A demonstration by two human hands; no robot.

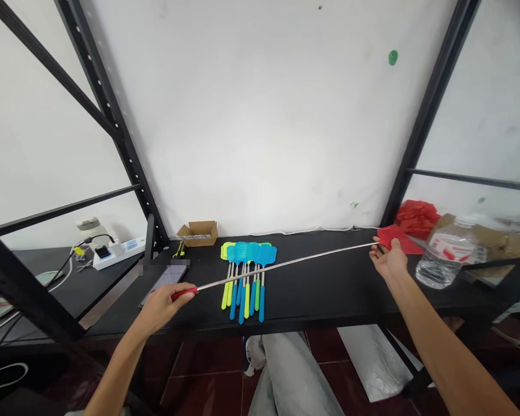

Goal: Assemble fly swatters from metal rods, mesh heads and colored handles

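Observation:
A red fly swatter (404, 241) stretches across the desk, its thin metal shaft drawn out long and slightly bowed. My left hand (163, 305) is wrapped round its red handle at the left. At the far end, my right hand (390, 257) grips the swatter close to its red head, palm turned up, so the exact finger contact is partly hidden. Below the shaft lies a row of short fly swatters (248, 254) with blue, yellow and green handles, heads towards the wall and overlapping.
A phone (164, 282) lies beside my left hand, with a small open cardboard box (203, 232) behind. A clear plastic bottle (442, 260) and a crumpled red bag (417, 217) sit at the right. Black metal posts frame the desk, and a power strip (121, 253) is at left.

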